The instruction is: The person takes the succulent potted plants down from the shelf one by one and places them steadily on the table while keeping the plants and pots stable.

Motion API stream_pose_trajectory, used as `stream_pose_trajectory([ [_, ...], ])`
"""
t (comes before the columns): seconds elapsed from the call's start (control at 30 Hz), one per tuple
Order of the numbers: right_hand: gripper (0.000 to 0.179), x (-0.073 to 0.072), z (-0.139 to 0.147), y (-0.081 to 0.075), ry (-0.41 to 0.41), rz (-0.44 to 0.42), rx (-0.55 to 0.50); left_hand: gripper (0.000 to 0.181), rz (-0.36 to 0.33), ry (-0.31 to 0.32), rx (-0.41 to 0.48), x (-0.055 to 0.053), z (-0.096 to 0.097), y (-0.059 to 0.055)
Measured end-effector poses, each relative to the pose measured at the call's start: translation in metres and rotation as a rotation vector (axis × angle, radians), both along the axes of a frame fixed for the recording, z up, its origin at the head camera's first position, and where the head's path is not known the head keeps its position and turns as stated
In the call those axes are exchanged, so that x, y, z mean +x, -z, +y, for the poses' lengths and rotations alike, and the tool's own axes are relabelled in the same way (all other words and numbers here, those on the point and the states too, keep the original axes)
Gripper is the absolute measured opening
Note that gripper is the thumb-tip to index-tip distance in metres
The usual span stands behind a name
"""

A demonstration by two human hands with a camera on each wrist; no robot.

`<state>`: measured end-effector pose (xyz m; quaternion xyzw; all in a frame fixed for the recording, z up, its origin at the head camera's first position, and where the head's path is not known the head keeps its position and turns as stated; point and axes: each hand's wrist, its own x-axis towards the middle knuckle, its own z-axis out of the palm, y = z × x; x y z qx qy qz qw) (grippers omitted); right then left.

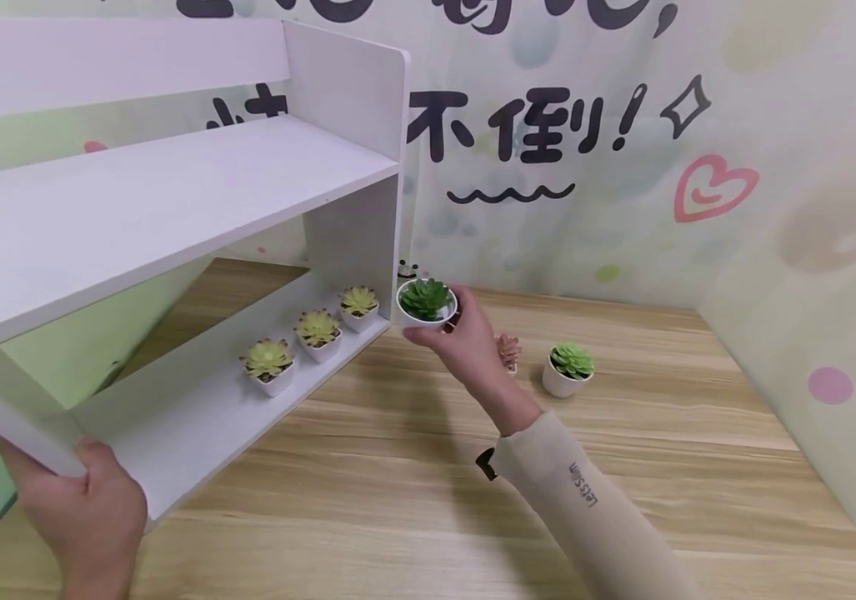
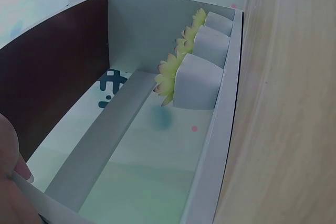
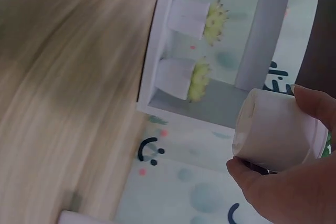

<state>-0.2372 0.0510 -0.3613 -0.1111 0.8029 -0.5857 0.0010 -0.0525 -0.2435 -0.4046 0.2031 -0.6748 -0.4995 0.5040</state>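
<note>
My right hand (image 1: pixel 476 350) holds a dark green succulent (image 1: pixel 426 300) in a round white pot, fingers and thumb around it. It is raised off the table, just beside the right end of a white two-tier shelf (image 1: pixel 172 192). In the right wrist view the pot (image 3: pixel 278 129) lies between thumb and fingers, its base towards the shelf. My left hand (image 1: pixel 86 508) grips the shelf's near left side panel. Along the lower board stand three yellow-green succulents in white pots: a near one (image 1: pixel 267 367), a middle one (image 1: pixel 318 335) and a far one (image 1: pixel 359 308).
On the wooden table (image 1: pixel 367 517), right of my right hand, stands a bright green succulent (image 1: pixel 568 371) in a white pot. A reddish succulent (image 1: pixel 508 352) is partly hidden behind my wrist. A printed wall covering (image 1: pixel 548 242) rises behind the table.
</note>
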Motion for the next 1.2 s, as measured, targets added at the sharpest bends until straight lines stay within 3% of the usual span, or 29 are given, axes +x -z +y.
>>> stream_pose_trajectory([
  [0.3,0.076,-0.011,0.006,0.028,0.072,-0.054,0.100,0.077,-0.001,0.005,-0.018,0.000,-0.001,0.001],
  [0.47,0.079,-0.015,0.009,0.041,0.077,-0.042,0.149,0.077,-0.003,0.003,-0.013,0.000,-0.002,0.003],
  [0.8,0.078,-0.020,0.012,0.055,0.108,-0.130,0.199,0.076,-0.016,-0.011,0.019,0.000,0.001,0.000],
  [1.2,0.081,-0.023,0.016,0.064,0.105,-0.171,0.232,0.076,-0.020,-0.011,0.006,-0.002,-0.004,0.006],
])
